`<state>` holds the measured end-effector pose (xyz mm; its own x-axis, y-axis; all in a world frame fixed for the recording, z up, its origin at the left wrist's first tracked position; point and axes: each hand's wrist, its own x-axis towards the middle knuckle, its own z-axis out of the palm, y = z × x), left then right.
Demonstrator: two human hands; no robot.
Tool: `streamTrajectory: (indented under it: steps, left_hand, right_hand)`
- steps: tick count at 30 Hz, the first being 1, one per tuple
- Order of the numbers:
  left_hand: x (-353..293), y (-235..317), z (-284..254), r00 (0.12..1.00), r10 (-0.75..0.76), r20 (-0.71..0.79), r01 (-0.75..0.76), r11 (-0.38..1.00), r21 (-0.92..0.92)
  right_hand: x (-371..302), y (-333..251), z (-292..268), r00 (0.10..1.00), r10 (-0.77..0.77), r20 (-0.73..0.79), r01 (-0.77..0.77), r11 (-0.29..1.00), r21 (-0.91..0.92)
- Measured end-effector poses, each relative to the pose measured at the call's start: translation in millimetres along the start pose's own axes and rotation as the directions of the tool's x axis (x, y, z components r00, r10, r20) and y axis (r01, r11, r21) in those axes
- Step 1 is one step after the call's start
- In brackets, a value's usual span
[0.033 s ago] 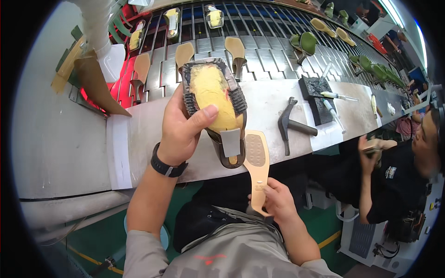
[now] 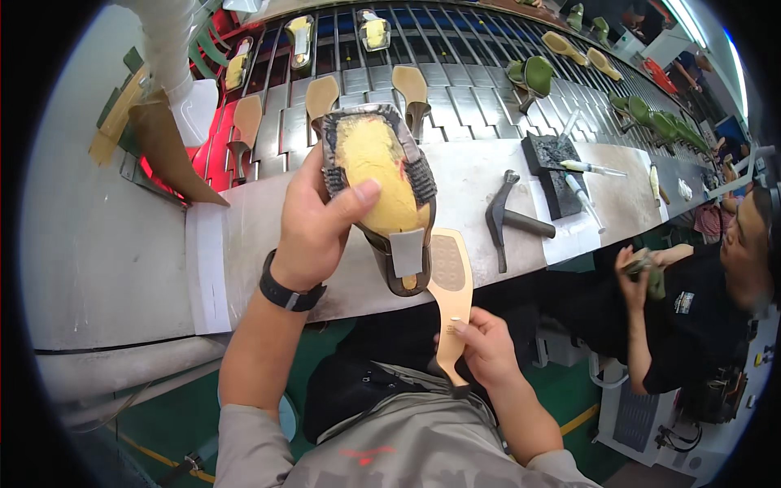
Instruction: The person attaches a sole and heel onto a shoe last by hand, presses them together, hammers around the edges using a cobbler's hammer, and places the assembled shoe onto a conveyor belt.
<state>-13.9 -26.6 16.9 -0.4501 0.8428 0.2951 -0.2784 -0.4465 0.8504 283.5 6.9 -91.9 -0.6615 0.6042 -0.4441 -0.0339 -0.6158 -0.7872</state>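
My left hand is closed around a lasted shoe upper, its underside turned up. Gathered dark material rims the yellow underside, and my thumb presses on it. A pale grey patch lies near its narrow end. Lower and to the right, my right hand pinches a tan shoe sole by its narrow part. The sole has a dotted oval pad at its wide end and a dark tip at the heel end. Its wide end is beside the upper's lower end; whether they touch I cannot tell.
On the pale bench lie a hammer and a black block with syringe-like tools. Beyond runs a slatted conveyor carrying soles, yellow-bottomed uppers and green shoes. A co-worker on the right holds something green.
The sole has tilted in my right hand, so its dark heel tip now shows. My left hand and the upper have barely moved. The co-worker's hands have shifted left.
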Motion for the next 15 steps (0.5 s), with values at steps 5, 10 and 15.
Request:
streamTrajectory:
  steps: [5, 10, 15]
  left_hand:
    - [24, 27, 9, 0.997, -0.078, 0.021, 0.078, 0.997, 0.002]
    - [11, 27, 19, 0.993, -0.034, 0.115, 0.039, 0.998, -0.045]
    - [-12, 29, 28, 0.985, -0.002, 0.174, 0.015, 0.997, -0.071]
  right_hand:
    - [-2, -50, 36, 0.938, -0.342, 0.048, 0.345, 0.935, -0.079]
    - [-17, -80, 77, 0.819, -0.510, 0.262, 0.534, 0.845, -0.026]
    - [-20, -111, 106, 0.842, -0.300, 0.448, 0.431, 0.874, -0.225]
